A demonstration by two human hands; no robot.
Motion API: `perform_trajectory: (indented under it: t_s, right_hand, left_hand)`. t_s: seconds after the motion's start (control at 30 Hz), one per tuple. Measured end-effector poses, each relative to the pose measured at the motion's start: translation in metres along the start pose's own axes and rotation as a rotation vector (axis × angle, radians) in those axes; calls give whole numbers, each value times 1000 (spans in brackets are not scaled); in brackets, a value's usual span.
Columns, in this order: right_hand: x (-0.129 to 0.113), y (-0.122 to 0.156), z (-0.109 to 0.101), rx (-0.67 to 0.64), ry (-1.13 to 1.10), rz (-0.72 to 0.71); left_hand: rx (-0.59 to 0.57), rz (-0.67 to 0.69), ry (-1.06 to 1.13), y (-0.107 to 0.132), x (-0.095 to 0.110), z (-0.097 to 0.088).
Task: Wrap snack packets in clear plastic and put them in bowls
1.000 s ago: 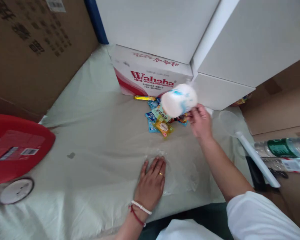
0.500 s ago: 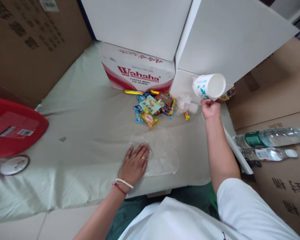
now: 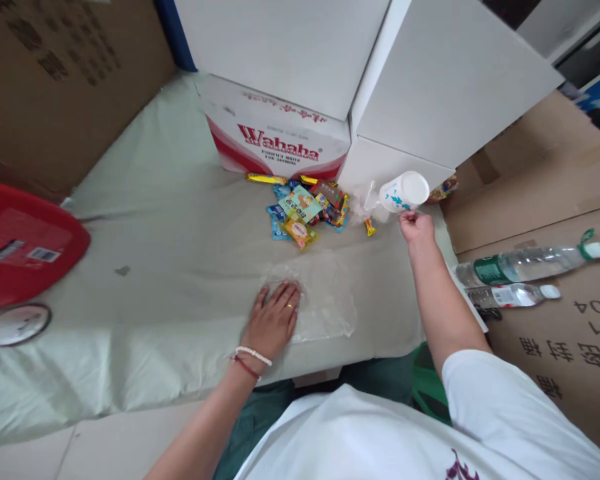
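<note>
My left hand (image 3: 273, 312) lies flat with its fingers spread, over the left edge of a clear plastic bag (image 3: 327, 303) that is spread out on the cloth-covered table. On the right, the curled fingers of my right hand (image 3: 418, 227) meet the near side of a white paper cup (image 3: 391, 195) with blue leaf prints. The cup is tilted, its mouth facing up and right toward me. Left of it sits a crumpled clear plastic bag (image 3: 363, 203) with pale contents. A small yellow-wrapped candy (image 3: 370, 228) lies just below that bag.
Colourful packaged snacks (image 3: 300, 205) are piled before a Wahaba-style white and red carton (image 3: 280, 143) reading "Wahaha". White boxes (image 3: 410, 80) rise behind. Two bottles (image 3: 525, 267) lie at right. A red plastic object (image 3: 25, 247) and a round badge-like disc (image 3: 17, 325) are at left.
My right hand and the paper cup have moved down toward the table, the cup also shifting slightly left. My left hand remains flat on the plastic bag. The view has shifted a little.
</note>
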State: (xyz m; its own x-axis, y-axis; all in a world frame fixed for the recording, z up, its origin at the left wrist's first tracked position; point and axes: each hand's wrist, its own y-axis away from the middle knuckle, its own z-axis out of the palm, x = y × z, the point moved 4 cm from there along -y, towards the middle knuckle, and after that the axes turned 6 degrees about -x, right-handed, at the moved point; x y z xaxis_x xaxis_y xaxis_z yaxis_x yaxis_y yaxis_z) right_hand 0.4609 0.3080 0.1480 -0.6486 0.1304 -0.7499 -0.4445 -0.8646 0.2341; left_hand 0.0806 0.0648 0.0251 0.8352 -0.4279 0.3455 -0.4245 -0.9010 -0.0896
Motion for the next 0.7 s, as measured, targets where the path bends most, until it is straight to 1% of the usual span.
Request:
perform_trajectory:
  t_s: [0.07, 0.1, 0.17, 0.2, 0.27, 0.3, 0.33, 0.4, 0.43, 0.5, 0.57, 0.63, 0.67, 0.7]
  right_hand:
    - [-4, 19, 0, -18, 16, -69]
    - [-4, 33, 2, -57, 49, -144]
    - [5, 70, 10, -198, 212, -347]
    - [17, 92, 18, -298, 352, -444]
    - [56, 139, 37, -542, 691, -557]
    - [82, 161, 48, -702, 862, -598]
    - [108, 182, 59, -854, 988, -658]
    - [161, 214, 80, -1100, 1152, -753]
    - [185, 225, 91, -1184, 1212, -791]
    - [230, 237, 113, -1300, 1354, -813]
    - [266, 241, 133, -1381, 1518, -764]
    - [287, 242, 145, -1392, 1636, -666]
    - [291, 242, 146, -1372, 1650, -622]
    - [289, 242, 144, -1343, 1628, -593]
  left_hand:
    - [3, 1, 19, 0, 0, 0]
    - [1, 2, 28, 0, 0, 0]
    - [-6, -3, 46, 0, 1, -1]
    - [-12, -8, 53, 0, 1, -1]
    - [-28, -13, 64, 0, 2, -3]
    - [-37, -11, 67, 1, 2, -3]
    - [-45, -9, 69, 1, 2, -3]
    - [-59, -8, 67, 1, 3, -3]
    - [-66, -9, 65, 1, 2, -3]
    - [-80, -18, 59, 1, 2, -2]
    - [-89, -21, 53, 2, 1, -2]
    - [-88, -15, 49, 2, 1, -2]
    - [-85, -11, 49, 2, 1, -2]
    - [-82, -7, 51, 2, 1, -2]
